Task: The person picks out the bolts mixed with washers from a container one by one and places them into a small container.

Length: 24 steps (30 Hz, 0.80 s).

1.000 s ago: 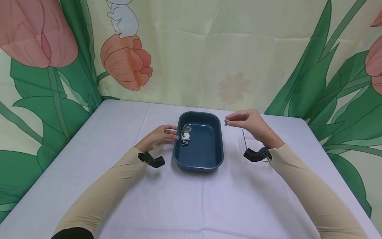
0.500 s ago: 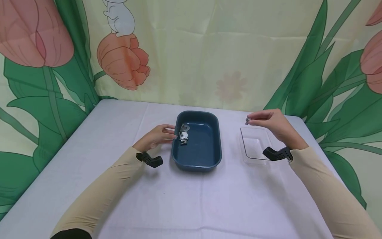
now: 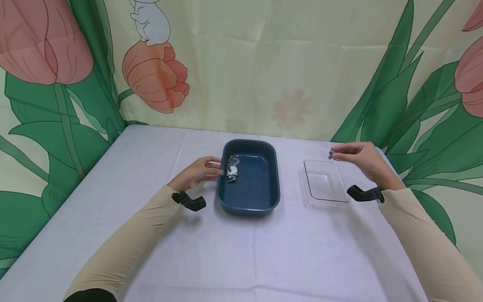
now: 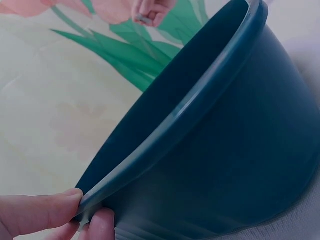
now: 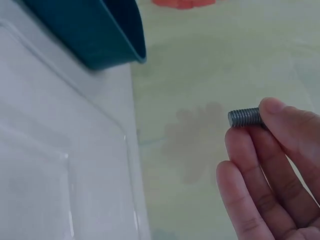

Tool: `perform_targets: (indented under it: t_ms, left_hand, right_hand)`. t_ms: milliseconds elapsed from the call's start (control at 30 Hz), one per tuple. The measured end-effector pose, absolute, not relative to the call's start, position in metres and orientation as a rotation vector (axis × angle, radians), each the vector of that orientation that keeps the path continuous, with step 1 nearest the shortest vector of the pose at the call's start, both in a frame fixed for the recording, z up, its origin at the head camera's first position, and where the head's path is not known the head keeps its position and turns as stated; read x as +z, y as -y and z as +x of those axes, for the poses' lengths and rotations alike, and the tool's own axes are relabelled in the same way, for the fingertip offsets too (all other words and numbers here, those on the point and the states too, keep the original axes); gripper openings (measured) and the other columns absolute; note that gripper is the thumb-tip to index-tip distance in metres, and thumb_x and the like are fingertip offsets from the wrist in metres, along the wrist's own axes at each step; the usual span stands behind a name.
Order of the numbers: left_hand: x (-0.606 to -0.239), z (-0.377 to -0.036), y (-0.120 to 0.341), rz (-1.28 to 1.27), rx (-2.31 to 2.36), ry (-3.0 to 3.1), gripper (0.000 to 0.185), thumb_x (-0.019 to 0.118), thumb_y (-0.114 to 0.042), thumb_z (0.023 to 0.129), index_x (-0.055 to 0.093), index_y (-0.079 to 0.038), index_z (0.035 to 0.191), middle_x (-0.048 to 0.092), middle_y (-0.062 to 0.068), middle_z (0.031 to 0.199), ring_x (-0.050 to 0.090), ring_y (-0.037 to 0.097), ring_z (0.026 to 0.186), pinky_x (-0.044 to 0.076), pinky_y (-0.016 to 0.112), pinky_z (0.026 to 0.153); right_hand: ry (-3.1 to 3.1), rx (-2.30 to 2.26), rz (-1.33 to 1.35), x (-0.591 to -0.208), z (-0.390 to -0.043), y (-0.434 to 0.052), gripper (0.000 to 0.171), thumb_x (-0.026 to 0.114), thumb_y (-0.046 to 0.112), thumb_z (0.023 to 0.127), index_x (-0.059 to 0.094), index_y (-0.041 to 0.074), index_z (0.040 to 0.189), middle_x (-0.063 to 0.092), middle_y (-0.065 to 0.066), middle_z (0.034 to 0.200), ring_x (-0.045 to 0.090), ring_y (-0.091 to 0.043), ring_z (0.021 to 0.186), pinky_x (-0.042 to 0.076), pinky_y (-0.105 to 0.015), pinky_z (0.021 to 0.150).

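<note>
pinching the left rim of the dark blue tray (image 3: pixel 277 184) between thumb and fingertips, my left hand (image 3: pixel 198 172) rests on the white tablecloth (image 3: pixel 234 251), its fingers (image 4: pixel 37 215) curled onto the rim's edge. inside the tray, close against the wall my fingers grip, lies a small heap of metal washers and bolts (image 3: pixel 232 167). to the right of the tray, apart from it, sits a clear plastic tray (image 3: pixel 322 184) flat on the cloth. my right hand (image 3: pixel 360 157) hovers above that clear tray's far right corner, thumb and forefinger closed on a short threaded bolt (image 3: pixel 331 154); the wrist view shows the threaded end (image 5: pixel 244 118) sticking out past my fingertips (image 5: pixel 280 120), with the other fingers loosely curled below. the bolt is in the air, touching neither tray.
</note>
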State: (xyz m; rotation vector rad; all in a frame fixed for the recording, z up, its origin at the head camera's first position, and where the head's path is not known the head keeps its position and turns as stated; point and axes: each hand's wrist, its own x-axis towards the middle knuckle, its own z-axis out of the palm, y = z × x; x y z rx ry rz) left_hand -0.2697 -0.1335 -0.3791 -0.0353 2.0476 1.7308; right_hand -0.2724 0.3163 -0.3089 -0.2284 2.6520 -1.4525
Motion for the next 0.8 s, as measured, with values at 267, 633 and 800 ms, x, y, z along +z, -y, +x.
perform_targets:
  t_ms: [267, 633, 800]
  left_hand:
    - [-0.380, -0.270, 0.134, -0.037, 1.736, -2.040, 0.052, 0.053, 0.003, 0.092, 0.036, -0.003, 0.141, 0.046, 0.022, 0.137, 0.058, 0.017, 0.105, 0.048, 0.041, 0.101]
    - [-0.381, -0.271, 0.134, -0.038, 1.732, -2.047, 0.053, 0.054, 0.004, 0.091, 0.036, -0.003, 0.140, 0.047, 0.022, 0.137, 0.059, 0.017, 0.105, 0.049, 0.040, 0.100]
    - [-0.381, -0.270, 0.135, -0.029, 1.749, -2.039, 0.053, 0.054, 0.003, 0.091, 0.035, -0.001, 0.140, 0.046, 0.023, 0.137, 0.059, 0.016, 0.102, 0.048, 0.041, 0.101]
  right_hand:
    - [-2.639, -1.392, -0.249, -0.322, -0.280, -0.337, 0.028, 0.068, 0.022, 0.086, 0.068, 0.012, 0.113, 0.067, 0.025, 0.089, 0.061, 0.004, 0.086, 0.046, -0.005, 0.075]
    - [-2.605, -1.438, -0.237, -0.341, -0.291, -0.348, 0.024, 0.067, 0.019, 0.087, 0.070, 0.010, 0.109, 0.066, 0.026, 0.085, 0.063, 0.005, 0.082, 0.047, -0.005, 0.073]
    - [-2.605, -1.394, -0.242, -0.348, -0.294, -0.352, 0.028, 0.067, 0.021, 0.087, 0.068, 0.008, 0.112, 0.067, 0.026, 0.088, 0.063, 0.004, 0.084, 0.046, -0.006, 0.074]
